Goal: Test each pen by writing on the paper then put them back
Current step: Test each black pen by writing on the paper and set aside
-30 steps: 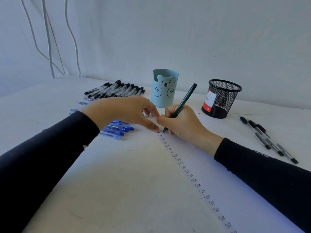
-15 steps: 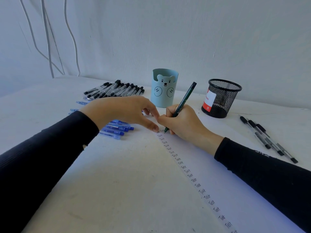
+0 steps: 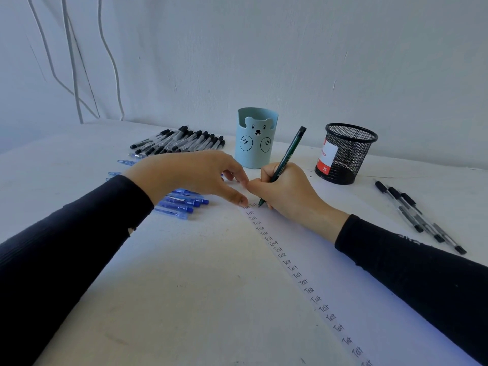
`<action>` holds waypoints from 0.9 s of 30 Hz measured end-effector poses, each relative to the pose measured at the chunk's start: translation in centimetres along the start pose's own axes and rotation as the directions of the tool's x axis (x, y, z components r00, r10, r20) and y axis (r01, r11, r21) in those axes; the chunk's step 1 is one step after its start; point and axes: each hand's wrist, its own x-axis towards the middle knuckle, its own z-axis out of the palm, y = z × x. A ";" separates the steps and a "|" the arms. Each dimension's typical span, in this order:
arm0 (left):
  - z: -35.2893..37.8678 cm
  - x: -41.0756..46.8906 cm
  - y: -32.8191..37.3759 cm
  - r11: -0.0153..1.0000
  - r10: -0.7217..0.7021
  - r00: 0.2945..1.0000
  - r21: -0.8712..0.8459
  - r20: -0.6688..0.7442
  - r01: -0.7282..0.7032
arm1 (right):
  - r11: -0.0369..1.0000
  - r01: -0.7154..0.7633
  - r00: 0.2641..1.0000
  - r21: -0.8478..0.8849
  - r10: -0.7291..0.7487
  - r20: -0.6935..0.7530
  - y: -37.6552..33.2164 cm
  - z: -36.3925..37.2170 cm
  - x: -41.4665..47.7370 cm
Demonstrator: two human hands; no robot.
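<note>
The dark green pen (image 3: 286,159) is pinched in the grip of the right hand (image 3: 287,191), fingers and thumb clamped low on the barrel. It is tilted away from the person and its tip is set on the paper (image 3: 356,281). This is judged to be a writing hold, with the heel of the hand rested on the sheet for control. The tip is placed at the far end of a column of "Test" words (image 3: 293,268), where a second word is seen beside the topmost one.

The left hand (image 3: 192,175) is arched loosely and its grip is closed on nothing. Only its thumb tip is pressed down by the sheet's left edge, presumably so that the paper is kept from sliding.

The pens appear to be sorted by kind, probably so that tested and untested ones are kept apart.

- One pen is held.
- Two holders are stood at the back of the counter (image 3: 66,159): a blue bear cup (image 3: 256,143) and a black mesh cup (image 3: 346,154).
- Three black-capped pens (image 3: 417,215) are laid to the right.
- A larger pile of black-capped pens (image 3: 179,142), a dozen or more, is laid at the left; the exact number cannot be told.
- About five blue pens (image 3: 182,203) are seen beside the left wrist, with more partly hidden behind it.
- Over twenty "Test" words are counted.
</note>
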 end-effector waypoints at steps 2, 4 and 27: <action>0.0 0.0 -0.1 1.000 0.002 1.000 0.008 0.000 -0.002 | 1.000 0.000 1.000 0.003 0.000 -0.002 0.1 0.0 0.1; 0.0 0.0 0.0 1.000 0.005 1.000 0.010 0.001 -0.005 | 1.000 0.003 1.000 0.007 -0.003 0.009 0.1 0.0 0.0; 6.7 -9.2 21.1 0.708 0.596 0.682 -0.123 -0.422 -0.695 | 0.984 0.151 0.846 0.094 -0.080 -0.528 -1.4 -17.5 -20.2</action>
